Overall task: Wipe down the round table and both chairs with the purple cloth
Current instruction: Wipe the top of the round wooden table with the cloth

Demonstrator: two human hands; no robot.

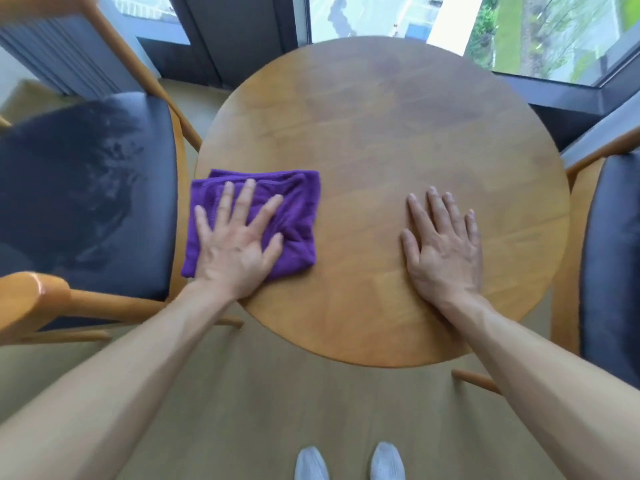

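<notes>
**Flat palm on the cloth, other palm on bare wood**

The left hand (235,244) lies spread flat on the purple cloth (298,216), fingers straight and fanned apart, thumb out to the right. It presses down on the fabric and does not curl round it or pinch it. The cloth is folded into a rough square and sits at the left edge of the round table (381,116), left of centre in the frame, its near left corner reaching just past the rim.

The right hand (443,247) rests flat on bare wood in the right half of the tabletop, fingers straight and close together, holding nothing. It is well apart from the cloth.

One chair (138,209) stands at the left of the frame, its dark seat just beside the table edge and showing dull smeared patches. The other chair (609,254) stands at the right edge, only partly in view. Two feet in pale socks (349,462) show at the bottom, on the floor.
</notes>
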